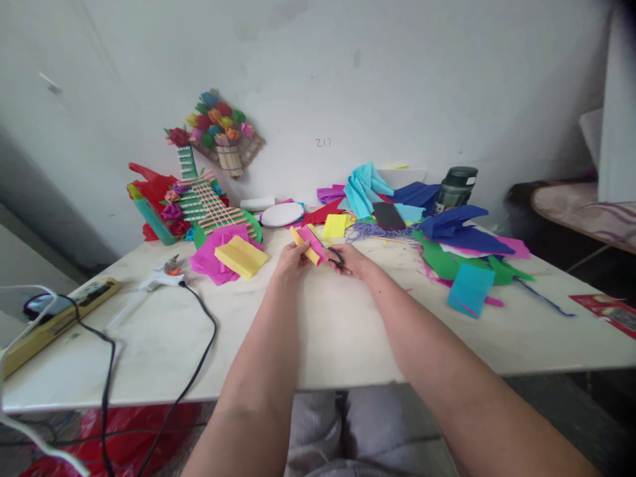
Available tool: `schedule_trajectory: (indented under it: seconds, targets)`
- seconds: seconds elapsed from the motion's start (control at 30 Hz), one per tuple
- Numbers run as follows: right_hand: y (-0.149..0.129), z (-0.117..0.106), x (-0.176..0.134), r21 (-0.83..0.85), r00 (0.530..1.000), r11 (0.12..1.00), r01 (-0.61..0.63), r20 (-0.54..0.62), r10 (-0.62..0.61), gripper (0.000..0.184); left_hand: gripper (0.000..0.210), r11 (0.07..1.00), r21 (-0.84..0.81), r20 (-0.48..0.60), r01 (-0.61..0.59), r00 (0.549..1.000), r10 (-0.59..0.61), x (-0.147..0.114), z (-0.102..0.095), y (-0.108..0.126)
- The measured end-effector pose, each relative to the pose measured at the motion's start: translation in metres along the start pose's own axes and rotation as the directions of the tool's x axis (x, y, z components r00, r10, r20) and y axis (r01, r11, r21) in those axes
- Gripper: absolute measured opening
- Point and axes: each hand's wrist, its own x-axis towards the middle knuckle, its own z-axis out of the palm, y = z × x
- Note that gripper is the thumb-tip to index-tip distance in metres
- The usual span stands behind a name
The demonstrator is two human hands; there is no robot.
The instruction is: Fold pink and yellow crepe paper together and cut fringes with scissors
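- Folded paper [313, 246]: pink and yellow, thin, narrow.
- 9 o'clock: ragged pink sheets [207, 262], rectangular yellow sheet [242, 258] on top.
- Stick holder [229, 161], between 10 and 11: colourful flowers [218, 120] inside.
- Flask [453, 195], 2 o'clock: capped, contents hidden.
- Paper between hands; left hand [294, 260] pinches its 9 o'clock side, right hand [354, 261] grips black scissors [337, 258] at 4.

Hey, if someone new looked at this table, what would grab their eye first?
Probably the bouquet of multicolored flowers on the wall at back left, with a green guitar-shaped craft below it. Next, near the middle of the table, the left hand holds yellow and pink paper while the right hand holds what look like dark scissors beside it. Bright blue, green and pink sheets spread along the right side.
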Motion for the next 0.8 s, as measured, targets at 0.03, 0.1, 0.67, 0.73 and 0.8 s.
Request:
schedule_trajectory:
  seconds: [0.03,0.1,0.67,0.73,0.8]
  targets:
    - [-0.0002,0.0005,0.0000,-0.003,1.000,1.000,-0.003,-0.002,0.003,0.030,0.010,1.000,-0.004,0.001,-0.003,1.000,0.003,0.0000,-0.0003,-0.0002]
    - [0.0001,0.0011,0.0002,-0.009,1.000,1.000,-0.003,-0.006,0.003,0.029,0.010,1.000,-0.009,0.001,-0.008,1.000,0.008,0.0000,-0.0007,-0.0005]
    - [-0.0005,-0.0014,-0.0024,0.061,0.998,0.998,0.015,0.052,-0.018,0.034,0.008,1.000,0.014,0.027,0.018,0.999,-0.019,-0.0056,0.0052,0.0020]
    - [-0.0007,-0.0017,-0.0024,0.062,0.998,0.998,0.019,0.052,-0.022,0.032,0.009,1.000,0.004,0.037,0.010,0.999,-0.011,-0.0053,0.0049,0.0016]
    - [-0.0002,-0.0024,-0.0021,0.062,0.998,0.998,0.024,0.060,-0.028,0.030,0.009,1.000,-0.006,0.043,0.006,0.999,-0.006,-0.0049,0.0045,0.0013]
